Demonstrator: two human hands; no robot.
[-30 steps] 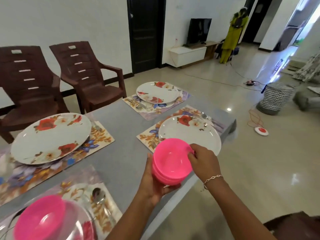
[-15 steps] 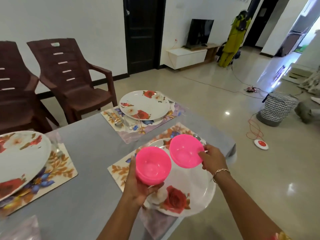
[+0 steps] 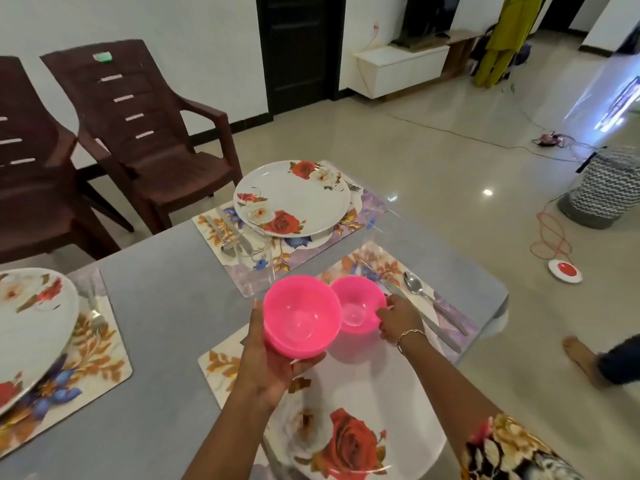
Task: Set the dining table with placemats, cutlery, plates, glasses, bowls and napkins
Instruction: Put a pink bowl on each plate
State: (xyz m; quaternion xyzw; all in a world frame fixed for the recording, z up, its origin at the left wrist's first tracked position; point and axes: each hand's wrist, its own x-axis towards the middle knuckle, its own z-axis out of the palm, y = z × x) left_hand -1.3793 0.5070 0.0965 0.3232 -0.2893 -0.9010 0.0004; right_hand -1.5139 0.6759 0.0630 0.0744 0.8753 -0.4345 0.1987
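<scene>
Tiled living room, shiny floor, two brown plastic chairs against the white wall and a zigzag basket off to the side. The grey bench has three floral placemats in view, each with a flowery plate on it: a far plate with cutlery just beside it on its left, a left plate at the frame edge, and the near plate right under the person's arms. A knife and spoon lie on the near placemat, to the right of that plate.

Both bowls are empty. The left hand cups the nearer pink bowl from underneath, fingers curled round its base, held up off the bench. The right hand pinches the rim of the second pink bowl at the near plate's far edge. I honestly can't tell if it's touching down.
</scene>
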